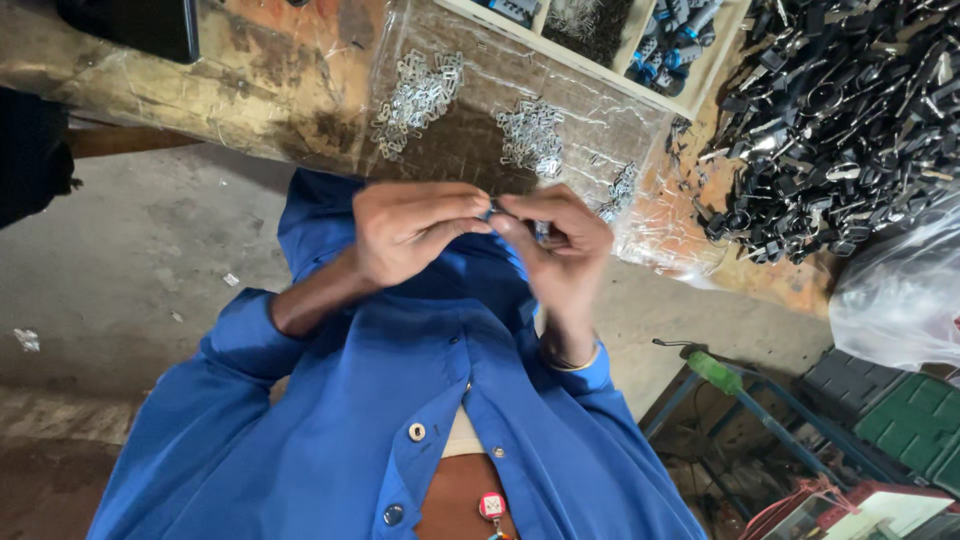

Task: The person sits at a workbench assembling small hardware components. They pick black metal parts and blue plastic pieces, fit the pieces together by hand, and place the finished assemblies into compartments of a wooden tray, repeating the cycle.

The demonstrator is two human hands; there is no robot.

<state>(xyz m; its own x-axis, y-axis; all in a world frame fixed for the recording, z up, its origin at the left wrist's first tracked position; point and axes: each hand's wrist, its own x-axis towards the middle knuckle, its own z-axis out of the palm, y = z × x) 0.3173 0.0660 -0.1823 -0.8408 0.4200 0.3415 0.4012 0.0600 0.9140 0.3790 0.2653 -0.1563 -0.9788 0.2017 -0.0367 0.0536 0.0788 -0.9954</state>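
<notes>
While pinching, left hand (415,232), small part (491,211)

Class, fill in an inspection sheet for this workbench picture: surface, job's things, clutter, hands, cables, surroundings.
Surface: worn wooden bench under clear plastic sheet.
Job's things: small dark part pinched between both hands; silver clips in heaps.
Clutter: pile of black metal parts; divided tray.
Hands: left hand and right hand meet at fingertips.
Cables: nothing seen.
Surroundings: concrete floor; green crate; clear bag.
</notes>
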